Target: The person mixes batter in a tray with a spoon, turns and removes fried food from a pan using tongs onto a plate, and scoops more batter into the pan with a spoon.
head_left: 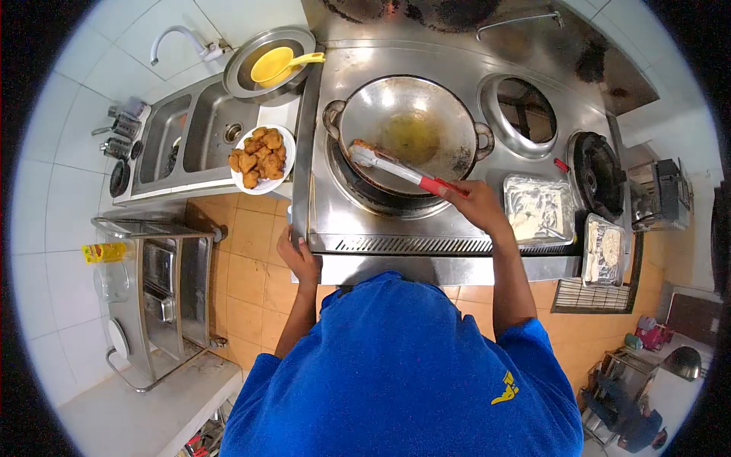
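Note:
My right hand (481, 207) is closed around the red handle of a pair of metal tongs (392, 167). The tongs reach left across a large two-handled wok (449, 114), which has a little yellowish oil in its bottom. At their tips, by the wok's left inner wall, is a browned fried piece (362, 144). Whether the tips pinch it or only touch it, I cannot tell. My left hand (299, 259) grips the front left corner of the steel stove counter (324, 221), thumb on top and fingers down the side.
Left of the stove, a white plate (288, 145) holds several fried pieces, beside a sink (199, 141). A steel basin (237, 85) contains a yellow dipper (272, 65). On the right are a tray of pale batter (539, 209), a smaller tray (603, 251) and another burner (598, 175).

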Motion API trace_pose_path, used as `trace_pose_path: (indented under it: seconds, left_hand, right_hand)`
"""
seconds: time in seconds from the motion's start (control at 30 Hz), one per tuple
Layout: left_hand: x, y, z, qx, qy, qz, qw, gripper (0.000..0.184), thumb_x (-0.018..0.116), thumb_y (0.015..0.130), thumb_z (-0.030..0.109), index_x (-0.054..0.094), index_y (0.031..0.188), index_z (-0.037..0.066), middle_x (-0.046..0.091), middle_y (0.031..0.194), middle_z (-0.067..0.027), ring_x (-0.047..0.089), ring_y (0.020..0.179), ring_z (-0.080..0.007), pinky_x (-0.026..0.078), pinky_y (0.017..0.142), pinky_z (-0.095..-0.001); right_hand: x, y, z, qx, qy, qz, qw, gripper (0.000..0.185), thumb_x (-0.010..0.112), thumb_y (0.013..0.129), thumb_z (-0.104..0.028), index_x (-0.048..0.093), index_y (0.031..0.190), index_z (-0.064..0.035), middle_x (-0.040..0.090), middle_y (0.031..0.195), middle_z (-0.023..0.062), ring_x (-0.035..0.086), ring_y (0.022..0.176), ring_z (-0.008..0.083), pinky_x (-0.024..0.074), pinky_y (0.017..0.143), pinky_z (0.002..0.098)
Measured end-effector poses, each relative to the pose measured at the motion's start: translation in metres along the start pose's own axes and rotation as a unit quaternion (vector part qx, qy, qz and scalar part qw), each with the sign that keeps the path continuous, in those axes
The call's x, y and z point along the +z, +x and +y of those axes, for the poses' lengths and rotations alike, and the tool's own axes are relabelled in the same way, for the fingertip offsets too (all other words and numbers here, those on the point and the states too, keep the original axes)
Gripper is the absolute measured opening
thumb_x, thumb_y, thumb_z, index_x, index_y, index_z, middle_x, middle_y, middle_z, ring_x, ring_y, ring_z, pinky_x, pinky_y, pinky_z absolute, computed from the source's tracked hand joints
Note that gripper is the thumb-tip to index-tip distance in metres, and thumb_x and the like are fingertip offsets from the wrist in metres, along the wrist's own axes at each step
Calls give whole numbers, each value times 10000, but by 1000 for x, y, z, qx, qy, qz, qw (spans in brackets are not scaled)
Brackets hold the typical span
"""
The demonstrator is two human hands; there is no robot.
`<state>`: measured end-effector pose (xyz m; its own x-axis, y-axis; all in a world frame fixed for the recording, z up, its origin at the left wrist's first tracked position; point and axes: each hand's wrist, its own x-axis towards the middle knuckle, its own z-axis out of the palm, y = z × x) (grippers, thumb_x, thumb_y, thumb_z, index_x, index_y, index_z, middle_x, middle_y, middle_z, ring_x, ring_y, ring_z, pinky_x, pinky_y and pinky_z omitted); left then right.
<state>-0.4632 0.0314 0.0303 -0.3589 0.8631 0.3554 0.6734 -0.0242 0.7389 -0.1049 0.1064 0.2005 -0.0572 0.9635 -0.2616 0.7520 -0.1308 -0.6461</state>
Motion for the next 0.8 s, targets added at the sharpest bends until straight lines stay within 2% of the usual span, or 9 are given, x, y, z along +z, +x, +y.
trace_pose_path:
  seconds: [0.07, 0.17, 0.27, 0.37, 0.4, 0.5, 0.8]
  left_hand:
    - [0, 0, 0, -1, 4, -2, 1000, 381, 430, 887, 183, 458, 1193, -43, 485, 1172, -207, 411, 1104, -343, 287, 966, -422]
    - [0, 0, 1, 2, 5, 3, 1000, 377, 430, 885, 177, 459, 1191, -42, 486, 1166, -206, 413, 1099, -345, 290, 962, -422]
    - [-1, 1, 3, 4, 0, 3, 1000, 370, 435, 881, 164, 460, 1188, -41, 487, 1155, -204, 414, 1096, -343, 292, 963, -419]
    - [3, -1, -3, -4, -22, 12, 1000, 364, 442, 872, 146, 460, 1187, -38, 489, 1147, -202, 416, 1095, -336, 291, 966, -416]
    - [2, 0, -2, -8, -30, 16, 999, 363, 445, 870, 140, 461, 1186, -36, 490, 1144, -201, 417, 1095, -333, 291, 967, -415]
    - [-2, 1, 1, -13, -9, 0, 1000, 383, 456, 846, 118, 447, 1198, -33, 477, 1171, -205, 395, 1108, -352, 292, 966, -430]
    - [-4, 2, 4, -14, -15, 10, 1000, 368, 454, 868, 142, 458, 1186, -43, 499, 1162, -190, 394, 1106, -344, 291, 968, -426]
  right_hand:
    - [-1, -1, -2, 7, -10, -4, 1000, 550, 588, 786, -541, 665, 979, -32, 583, 623, 144, 564, 592, 201, 429, 581, 338]
    - [5, -2, 4, -8, 48, 23, 999, 565, 573, 784, -567, 671, 769, -11, 607, 641, 163, 594, 568, 267, 441, 543, 378]
    - [15, 5, 39, 100, 215, -46, 970, 524, 585, 796, -546, 593, 642, -45, 515, 563, 47, 421, 404, 114, 308, 381, 283]
    - [13, -4, 35, 146, 334, -72, 928, 468, 603, 803, -511, 514, 618, -91, 416, 558, -26, 254, 392, 32, 154, 352, 219]
    - [15, -5, 36, 143, 373, -76, 914, 441, 616, 803, -488, 532, 677, -73, 438, 570, -25, 275, 384, 35, 155, 348, 215]
    - [21, -7, 46, 166, 420, -79, 889, 429, 613, 809, -476, 540, 700, -68, 454, 576, -19, 282, 368, 35, 163, 338, 213]
    - [29, -13, 45, 189, 494, -75, 845, 317, 536, 880, -392, 531, 871, -75, 507, 627, 9, 289, 339, 21, 185, 306, 172]
